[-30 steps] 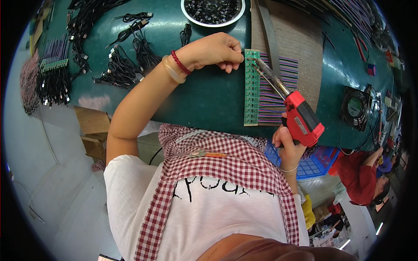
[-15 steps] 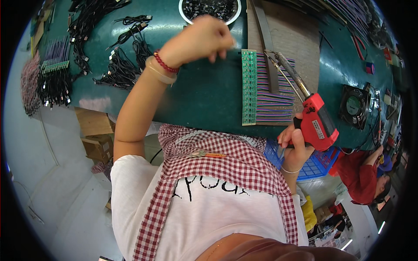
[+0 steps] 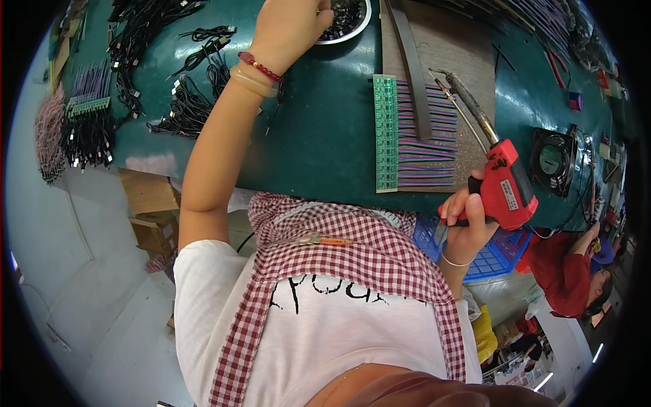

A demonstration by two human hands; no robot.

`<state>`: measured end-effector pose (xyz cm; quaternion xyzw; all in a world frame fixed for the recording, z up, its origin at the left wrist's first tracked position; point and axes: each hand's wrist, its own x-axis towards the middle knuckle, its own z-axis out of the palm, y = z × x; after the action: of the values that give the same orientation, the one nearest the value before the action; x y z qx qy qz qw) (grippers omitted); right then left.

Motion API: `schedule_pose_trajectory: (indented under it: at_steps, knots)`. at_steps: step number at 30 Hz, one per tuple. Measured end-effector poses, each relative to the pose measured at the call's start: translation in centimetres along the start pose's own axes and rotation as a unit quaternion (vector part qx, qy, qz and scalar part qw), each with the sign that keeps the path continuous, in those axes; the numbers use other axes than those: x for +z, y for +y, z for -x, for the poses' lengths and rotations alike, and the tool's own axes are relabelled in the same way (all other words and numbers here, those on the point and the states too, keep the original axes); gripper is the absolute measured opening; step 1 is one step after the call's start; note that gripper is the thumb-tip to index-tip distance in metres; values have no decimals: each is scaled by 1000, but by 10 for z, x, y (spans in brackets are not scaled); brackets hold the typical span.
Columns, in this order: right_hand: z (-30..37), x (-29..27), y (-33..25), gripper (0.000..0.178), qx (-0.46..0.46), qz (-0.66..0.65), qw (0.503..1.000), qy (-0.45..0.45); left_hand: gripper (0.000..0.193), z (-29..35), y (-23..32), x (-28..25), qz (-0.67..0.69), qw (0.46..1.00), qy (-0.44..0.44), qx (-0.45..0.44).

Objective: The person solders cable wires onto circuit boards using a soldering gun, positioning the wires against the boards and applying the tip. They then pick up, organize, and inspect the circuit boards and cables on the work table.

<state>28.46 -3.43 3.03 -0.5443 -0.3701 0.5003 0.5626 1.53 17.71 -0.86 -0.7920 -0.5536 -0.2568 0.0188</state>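
Note:
In my right hand (image 3: pixel 468 216) is a red soldering gun (image 3: pixel 507 193), the fingers wrapped round its grip. Its metal barrel and thin feed tube point up and left over the right ends of striped wires (image 3: pixel 428 154). These wires fan out from a strip of green circuit boards (image 3: pixel 386 136) at the table's near edge. A grey metal bar (image 3: pixel 415 74) lies across the wires. My left hand (image 3: pixel 293 27) reaches to a white-rimmed bowl of small black parts (image 3: pixel 347 19) at the top edge. Its fingers are curled, partly cut off; what they hold is hidden.
Bundles of black cables (image 3: pixel 190 108) lie on the green table (image 3: pixel 319 136) at left. A brown board (image 3: pixel 468 54) lies under the wires. At right stand a black fan (image 3: pixel 553 161) and red-handled pliers (image 3: pixel 557 68). A blue basket (image 3: pixel 491 258) sits below; another person in red is beyond.
My left hand has moved up and left to the bowl. The soldering gun in my right hand has shifted slightly right and its tip has drawn away from the bar.

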Motion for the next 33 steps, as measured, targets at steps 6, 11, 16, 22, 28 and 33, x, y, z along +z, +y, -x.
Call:
schedule_pose_trajectory:
  at_steps: [6,11,16,22,28,33]
  knots:
    - [-3,17,-4,36,9,-49,999,-4,12,12,21,-22,336,900,-141,-240]
    - [-3,50,-2,45,5,16,999,-29,8,65,87,-50,720,595,-267,-238]
    - [-1,59,-2,51,-61,46,996,-40,7,96,121,-52,750,546,-277,-250]
    - [-1,52,-7,49,-2,97,993,-70,7,99,118,-61,650,655,-308,-230]
    - [2,50,0,49,22,132,986,-97,7,99,116,-64,536,800,-248,-105]
    - [-1,48,6,48,-8,155,983,-101,5,92,107,-61,519,792,-302,-115]
